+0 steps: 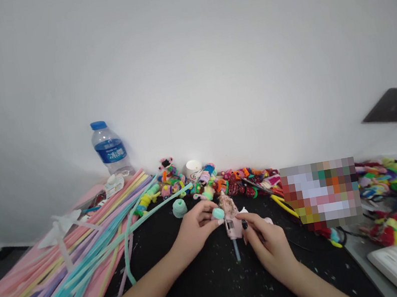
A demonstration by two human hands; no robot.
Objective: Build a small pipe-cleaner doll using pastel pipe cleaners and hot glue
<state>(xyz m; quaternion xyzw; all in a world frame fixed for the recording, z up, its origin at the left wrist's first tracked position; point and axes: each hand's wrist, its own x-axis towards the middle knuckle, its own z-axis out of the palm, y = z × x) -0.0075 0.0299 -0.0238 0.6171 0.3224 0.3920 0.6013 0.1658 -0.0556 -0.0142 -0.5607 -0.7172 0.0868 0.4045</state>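
My left hand (196, 227) pinches a small mint-green fuzzy ball (217, 213) between thumb and fingers, right beside the nozzle of a pink glue gun (231, 221). My right hand (267, 241) grips the glue gun by its handle, with a clear glue stick (236, 251) poking out at the back toward me. Both hands rest over a black table mat (213, 283). A mint-green wound coil (179, 207) lies just beyond my left hand.
Long pastel pipe cleaners (72, 260) lie in a pile at the left. A water bottle (110, 150) stands against the wall. Small colourful pipe-cleaner figures (226, 179) and a white cup (194, 169) line the back. Yellow-handled pliers (282, 203) and more figures (390, 182) lie right.
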